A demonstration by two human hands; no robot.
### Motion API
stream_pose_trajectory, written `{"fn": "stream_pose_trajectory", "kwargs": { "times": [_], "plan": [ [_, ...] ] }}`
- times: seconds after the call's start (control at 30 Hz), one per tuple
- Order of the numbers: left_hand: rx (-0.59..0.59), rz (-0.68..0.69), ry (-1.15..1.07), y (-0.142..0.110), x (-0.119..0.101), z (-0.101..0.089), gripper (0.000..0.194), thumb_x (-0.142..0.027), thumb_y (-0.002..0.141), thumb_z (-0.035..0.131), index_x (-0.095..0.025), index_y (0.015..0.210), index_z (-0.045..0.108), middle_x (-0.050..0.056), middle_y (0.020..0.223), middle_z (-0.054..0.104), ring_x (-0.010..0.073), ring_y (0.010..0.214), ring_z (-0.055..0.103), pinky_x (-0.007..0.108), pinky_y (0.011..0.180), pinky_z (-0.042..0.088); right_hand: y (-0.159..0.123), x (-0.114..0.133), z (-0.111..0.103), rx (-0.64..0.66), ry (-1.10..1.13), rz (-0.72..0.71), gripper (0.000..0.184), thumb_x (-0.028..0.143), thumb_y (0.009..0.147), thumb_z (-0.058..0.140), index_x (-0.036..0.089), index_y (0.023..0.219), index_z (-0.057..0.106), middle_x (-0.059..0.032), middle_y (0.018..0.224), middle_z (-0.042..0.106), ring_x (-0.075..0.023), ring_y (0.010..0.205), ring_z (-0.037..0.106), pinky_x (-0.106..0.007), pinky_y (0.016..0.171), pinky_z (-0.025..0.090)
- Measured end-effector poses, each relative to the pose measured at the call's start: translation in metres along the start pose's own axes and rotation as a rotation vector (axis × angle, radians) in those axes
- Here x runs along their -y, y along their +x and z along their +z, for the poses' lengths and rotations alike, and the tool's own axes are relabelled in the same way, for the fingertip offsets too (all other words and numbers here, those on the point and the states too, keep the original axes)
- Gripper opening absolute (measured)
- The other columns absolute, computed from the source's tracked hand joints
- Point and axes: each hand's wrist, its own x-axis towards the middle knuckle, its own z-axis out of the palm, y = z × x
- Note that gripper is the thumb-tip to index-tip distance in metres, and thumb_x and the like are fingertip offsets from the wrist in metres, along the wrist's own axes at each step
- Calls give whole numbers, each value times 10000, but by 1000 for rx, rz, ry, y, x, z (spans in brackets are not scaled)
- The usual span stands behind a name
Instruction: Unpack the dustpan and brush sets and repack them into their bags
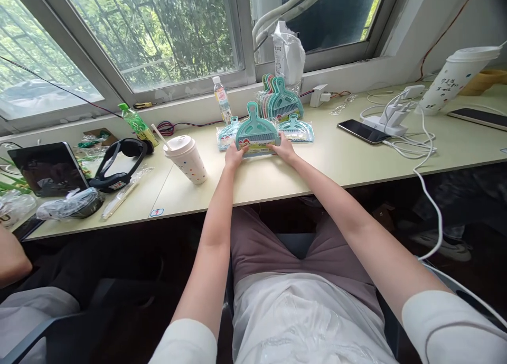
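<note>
A teal mini dustpan-and-brush set (256, 129) in clear packaging stands on edge on the pale desk (356, 158). My left hand (234, 156) grips its lower left corner and my right hand (283, 147) grips its lower right corner. Right behind it lie more of the same sets: one flat at the left (227, 133), one flat at the right (298, 128), and several upright in a stack (282, 101) leaning toward the window sill.
A lidded paper cup with a straw (187, 159) stands left of my hands. Headphones (119, 163), a tablet (47, 168) and bottles (222, 100) lie further left. A phone (363, 131), charger with white cables (392, 119) and a tall cup (451, 78) sit right. Another person's arm (11, 258) shows at the left edge.
</note>
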Motion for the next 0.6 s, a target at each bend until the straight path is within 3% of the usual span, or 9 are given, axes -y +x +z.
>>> {"fn": "stream_pose_trajectory", "kwargs": {
  "times": [0.13,0.23,0.37,0.5,0.6],
  "plan": [
    [-135,-121,208,3,8,-18,546,-341,882,705,-220,1394,559,146,1282,704,357,1253,631,466,1056,486,12,7,32,63,-53,-38,674,444,704,783,143,1271,577,-206,1286,666,-393,1233,589,-597,1129,419],
    [-228,-183,216,5,15,-26,487,-332,915,661,-248,1381,551,127,1285,708,343,1256,634,434,1040,491,22,13,58,87,7,-13,730,347,690,756,154,1356,527,-187,1338,647,-372,1251,590,-576,1139,423],
    [-312,-186,79,11,21,-27,554,-325,902,693,-245,1404,471,137,1283,690,328,1254,636,425,1017,517,33,17,79,72,147,62,917,264,657,793,168,1488,417,-169,1357,631,-342,1236,617,-522,1141,440],
    [-363,-157,-180,13,20,-19,763,-322,908,691,-264,1509,224,157,1362,595,259,1188,666,340,858,596,43,19,87,-12,227,195,955,159,634,789,165,1506,400,-161,1334,634,-315,1209,635,-488,1141,446],
    [-376,-152,-108,7,18,-14,838,-219,880,702,-235,1519,160,219,1496,436,267,1383,515,355,997,554,44,19,97,-121,207,224,882,169,701,724,131,1506,365,-189,1354,610,-298,1243,613,-507,1144,437]
  ]
}}
